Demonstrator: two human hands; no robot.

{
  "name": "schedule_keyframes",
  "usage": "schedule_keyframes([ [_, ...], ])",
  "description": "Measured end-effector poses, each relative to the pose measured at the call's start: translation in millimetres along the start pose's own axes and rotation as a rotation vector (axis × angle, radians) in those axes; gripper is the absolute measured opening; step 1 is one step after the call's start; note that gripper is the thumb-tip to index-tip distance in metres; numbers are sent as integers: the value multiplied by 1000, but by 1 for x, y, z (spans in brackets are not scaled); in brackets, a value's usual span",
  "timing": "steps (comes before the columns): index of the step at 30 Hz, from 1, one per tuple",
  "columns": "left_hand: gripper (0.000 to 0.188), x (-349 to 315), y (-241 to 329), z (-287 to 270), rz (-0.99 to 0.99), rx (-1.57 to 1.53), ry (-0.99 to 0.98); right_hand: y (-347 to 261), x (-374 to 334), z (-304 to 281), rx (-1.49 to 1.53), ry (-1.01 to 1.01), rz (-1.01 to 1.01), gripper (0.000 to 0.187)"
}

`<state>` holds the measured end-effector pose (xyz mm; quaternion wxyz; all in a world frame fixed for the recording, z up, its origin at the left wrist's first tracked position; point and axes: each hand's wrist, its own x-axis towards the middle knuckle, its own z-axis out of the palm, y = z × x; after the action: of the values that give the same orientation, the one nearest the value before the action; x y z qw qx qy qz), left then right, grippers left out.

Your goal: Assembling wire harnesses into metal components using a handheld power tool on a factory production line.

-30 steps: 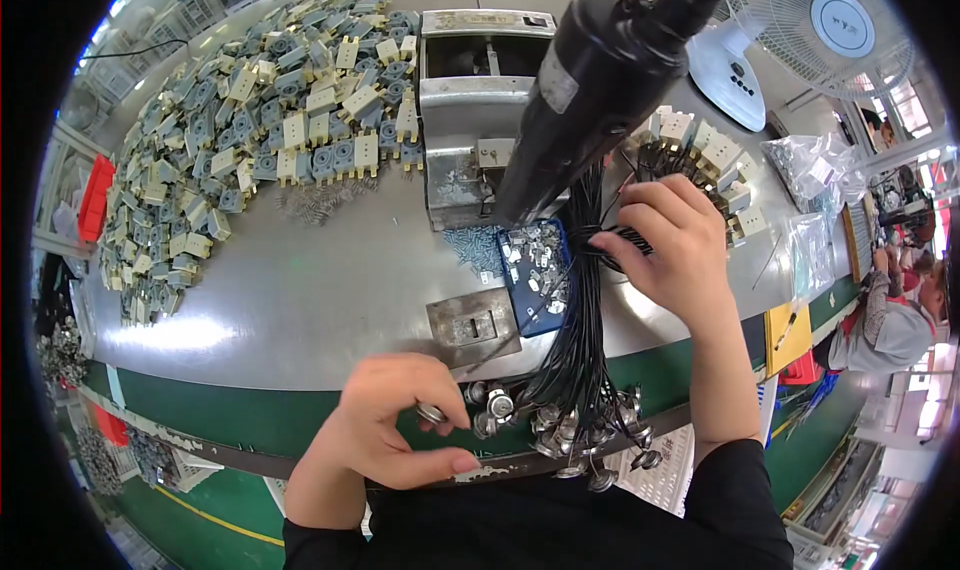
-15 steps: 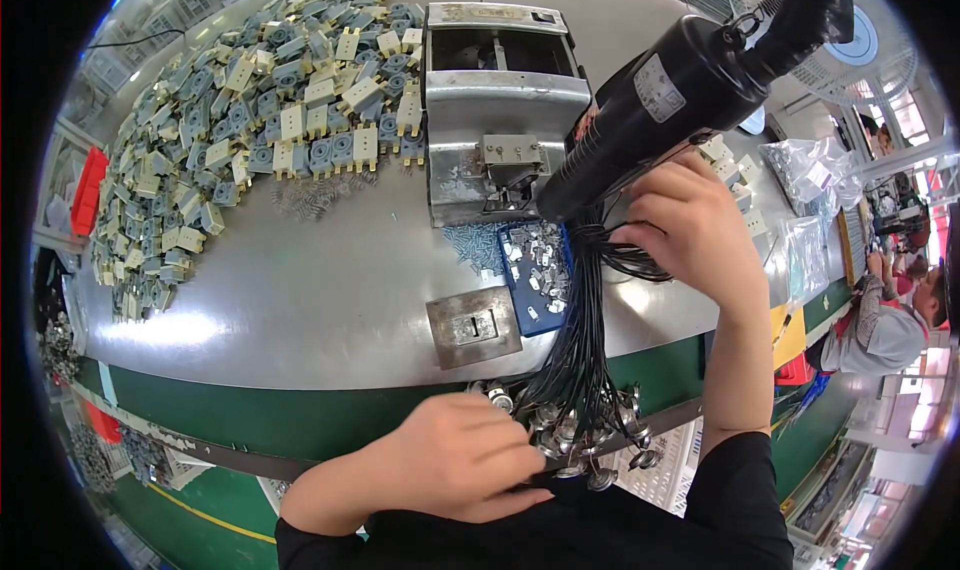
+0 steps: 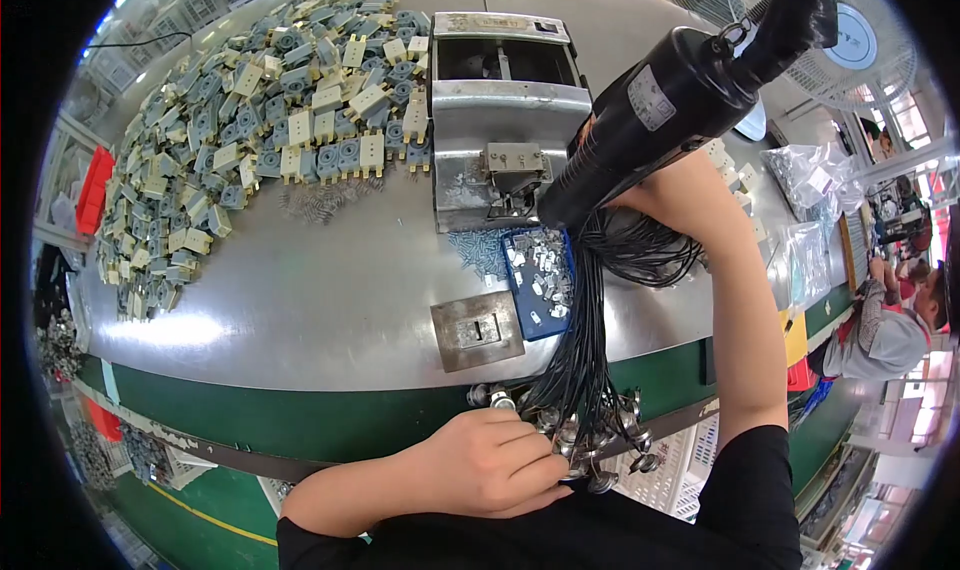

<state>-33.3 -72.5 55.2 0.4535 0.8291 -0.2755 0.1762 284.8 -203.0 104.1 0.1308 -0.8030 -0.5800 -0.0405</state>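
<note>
A thick bundle of black wires (image 3: 588,320) runs over the table's front edge, with round metal caps (image 3: 567,430) on its hanging ends. Against these caps, my left hand (image 3: 495,467) is closed with its fingers curled; whatever it may hold is hidden. My right hand (image 3: 680,195) reaches above the loose wire ends, behind a black cylindrical power screwdriver (image 3: 650,120) that hides its fingers. A blue tray (image 3: 540,325) of small metal pieces lies left of the bundle, beside a flat steel plate with a slot (image 3: 477,330).
A grey metal fixture (image 3: 510,120) stands mid-table, with small screws (image 3: 478,255) at its foot. To its left is a large heap of grey and cream switch-like blocks (image 3: 300,100). Clear plastic bags (image 3: 815,180) lie at the right, where another person (image 3: 885,330) sits beyond.
My right hand has moved up and away behind the screwdriver, so its fingers no longer show. My left hand has shifted slightly right and down, nearer the metal caps.
</note>
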Motion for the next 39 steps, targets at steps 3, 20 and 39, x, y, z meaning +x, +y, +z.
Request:
schedule_keyframes([
  [3,28,-1,-2,-2,3,-37,54,-1,-7,-5,-118,-67,39,28],
  [20,28,-5,-10,-47,-221,134,459,-128,-33,9,758,-273,-337,28],
  [39,27,-25,-46,-45,-619,-724,590,-128,-21,15,621,53,-250,18],
])
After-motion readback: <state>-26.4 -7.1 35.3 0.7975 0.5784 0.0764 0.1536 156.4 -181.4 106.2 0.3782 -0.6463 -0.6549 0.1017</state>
